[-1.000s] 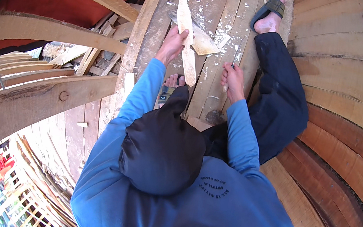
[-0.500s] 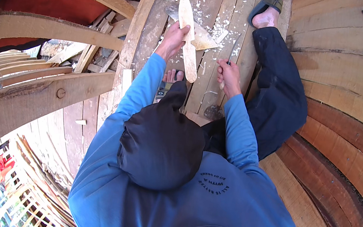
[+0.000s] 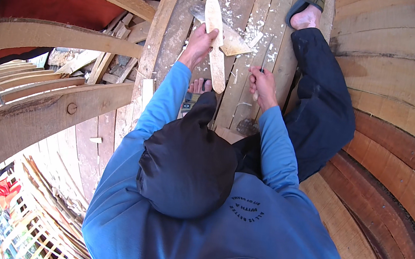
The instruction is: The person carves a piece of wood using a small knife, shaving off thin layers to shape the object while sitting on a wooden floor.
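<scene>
My left hand [image 3: 198, 44] is closed round the narrowed waist of a pale carved wooden piece [image 3: 214, 14]. This piece is long and flat, with a tapered far end and a rounded near end. To its right, my right hand [image 3: 263, 87] grips a knife [image 3: 266, 58] by its handle. The thin blade points away from me, apart from the wood. Beneath the carved piece lies a flat triangular piece [image 3: 234, 44] on the planks, partly hidden by it.
Wood shavings [image 3: 257, 33] are scattered over the plank floor [image 3: 228, 100]. Curved planks [image 3: 383, 85] form a wall on my right, and thick beams [image 3: 51, 110] cross on the left. My sandalled foot [image 3: 306, 16] rests at the far right. A black cloth bundle [image 3: 185, 174] sits before my chest.
The view has shifted slightly. The knife blade is turned a little more straight ahead; both hands keep their grips, and the carved piece stays nearly where it was.
</scene>
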{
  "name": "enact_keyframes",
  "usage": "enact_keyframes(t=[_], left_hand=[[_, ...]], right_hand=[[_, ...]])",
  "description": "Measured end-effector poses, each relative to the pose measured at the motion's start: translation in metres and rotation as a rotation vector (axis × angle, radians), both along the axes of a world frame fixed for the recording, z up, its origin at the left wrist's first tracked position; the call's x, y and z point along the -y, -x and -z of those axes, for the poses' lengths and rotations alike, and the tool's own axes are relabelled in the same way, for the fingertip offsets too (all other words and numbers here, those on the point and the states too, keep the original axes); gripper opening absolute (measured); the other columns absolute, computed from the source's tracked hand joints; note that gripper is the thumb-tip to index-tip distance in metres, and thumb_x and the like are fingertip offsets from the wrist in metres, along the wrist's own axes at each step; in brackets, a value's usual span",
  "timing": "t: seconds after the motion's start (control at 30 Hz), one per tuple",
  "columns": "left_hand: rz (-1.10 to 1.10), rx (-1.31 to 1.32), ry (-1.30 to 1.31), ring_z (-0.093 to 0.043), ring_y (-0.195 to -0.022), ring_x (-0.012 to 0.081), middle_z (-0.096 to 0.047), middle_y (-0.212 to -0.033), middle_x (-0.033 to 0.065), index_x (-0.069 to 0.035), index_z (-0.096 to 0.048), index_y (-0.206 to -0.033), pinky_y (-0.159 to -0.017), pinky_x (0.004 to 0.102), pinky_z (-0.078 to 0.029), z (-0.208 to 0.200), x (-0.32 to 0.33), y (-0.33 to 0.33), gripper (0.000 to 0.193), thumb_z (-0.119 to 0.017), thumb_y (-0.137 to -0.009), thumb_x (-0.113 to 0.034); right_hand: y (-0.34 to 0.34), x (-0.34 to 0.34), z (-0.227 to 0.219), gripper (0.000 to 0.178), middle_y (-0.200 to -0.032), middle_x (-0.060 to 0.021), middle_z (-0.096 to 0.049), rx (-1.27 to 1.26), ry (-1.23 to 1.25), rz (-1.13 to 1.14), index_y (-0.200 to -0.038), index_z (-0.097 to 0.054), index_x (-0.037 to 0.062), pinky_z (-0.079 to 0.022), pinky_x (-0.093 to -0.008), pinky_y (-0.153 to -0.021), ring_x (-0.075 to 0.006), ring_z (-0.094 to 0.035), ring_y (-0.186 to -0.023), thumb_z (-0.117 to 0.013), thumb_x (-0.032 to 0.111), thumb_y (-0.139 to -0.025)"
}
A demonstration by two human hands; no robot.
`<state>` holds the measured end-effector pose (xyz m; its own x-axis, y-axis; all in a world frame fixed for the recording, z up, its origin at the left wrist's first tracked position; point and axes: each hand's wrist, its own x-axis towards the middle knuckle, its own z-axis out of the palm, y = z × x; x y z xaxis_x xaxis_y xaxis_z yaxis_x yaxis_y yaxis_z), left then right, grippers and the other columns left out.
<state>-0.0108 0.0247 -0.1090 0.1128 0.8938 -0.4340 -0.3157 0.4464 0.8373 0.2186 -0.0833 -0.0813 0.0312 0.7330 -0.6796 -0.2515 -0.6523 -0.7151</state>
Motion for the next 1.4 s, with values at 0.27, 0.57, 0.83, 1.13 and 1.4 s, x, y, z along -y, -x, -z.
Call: enact_keyframes(t=[0.27, 0.57, 0.83, 1.13, 1.4], left_hand=[[0.007, 0.001, 0.000, -0.069, -0.102, 0.0201, -0.068, -0.122, 0.0122, 0.001, -0.051, -0.136, -0.086, 0.0356, -0.056, -0.003, 0.002, -0.001, 0.032, -0.057, -0.105, -0.008], [0.003, 0.003, -0.010, -0.068, -0.101, 0.0201, -0.068, -0.122, 0.0128, 0.002, -0.051, -0.136, -0.086, 0.0343, -0.056, 0.002, 0.003, 0.000, 0.033, -0.057, -0.105, -0.008], [0.013, -0.031, -0.016, -0.068, -0.104, 0.0203, -0.068, -0.124, 0.0132, 0.002, -0.049, -0.138, -0.089, 0.0350, -0.055, 0.000, 0.006, -0.002, 0.036, -0.057, -0.104, -0.007], [0.044, -0.074, 0.002, -0.068, -0.099, 0.0175, -0.068, -0.116, 0.0092, -0.001, -0.053, -0.137, -0.085, 0.0337, -0.056, -0.002, 0.009, -0.001, 0.034, -0.056, -0.104, -0.009], [0.048, 0.004, 0.056, -0.064, -0.073, 0.0132, -0.067, -0.089, 0.0052, -0.004, -0.060, -0.119, -0.065, 0.0270, -0.052, -0.019, 0.010, -0.003, 0.028, -0.058, -0.106, -0.028]], right_hand=[[-0.004, 0.000, 0.002, 0.009, -0.066, 0.0028, -0.052, -0.010, -0.003, 0.010, -0.098, -0.061, 0.0076, -0.035, -0.0257, -0.042, -0.0064, -0.044, -0.049, -0.063, 0.016, -0.099], [-0.001, 0.000, -0.001, 0.010, -0.066, 0.0034, -0.049, -0.003, 0.009, 0.018, -0.099, -0.061, 0.0069, -0.033, -0.0241, -0.040, -0.0055, -0.040, -0.047, -0.060, 0.016, -0.102], [-0.002, 0.000, 0.003, 0.011, -0.065, 0.0033, -0.049, -0.012, 0.006, 0.017, -0.099, -0.061, 0.0064, -0.033, -0.0247, -0.041, -0.0060, -0.040, -0.047, -0.061, 0.017, -0.102], [-0.004, 0.001, 0.006, 0.009, -0.066, 0.0022, -0.051, -0.024, -0.003, 0.016, -0.099, -0.060, 0.0069, -0.034, -0.0258, -0.041, -0.0065, -0.043, -0.047, -0.062, 0.015, -0.098], [-0.003, 0.000, 0.003, 0.008, -0.066, 0.0024, -0.051, -0.012, 0.007, 0.007, -0.098, -0.060, 0.0081, -0.035, -0.0263, -0.042, -0.0068, -0.042, -0.048, -0.063, 0.015, -0.098]])
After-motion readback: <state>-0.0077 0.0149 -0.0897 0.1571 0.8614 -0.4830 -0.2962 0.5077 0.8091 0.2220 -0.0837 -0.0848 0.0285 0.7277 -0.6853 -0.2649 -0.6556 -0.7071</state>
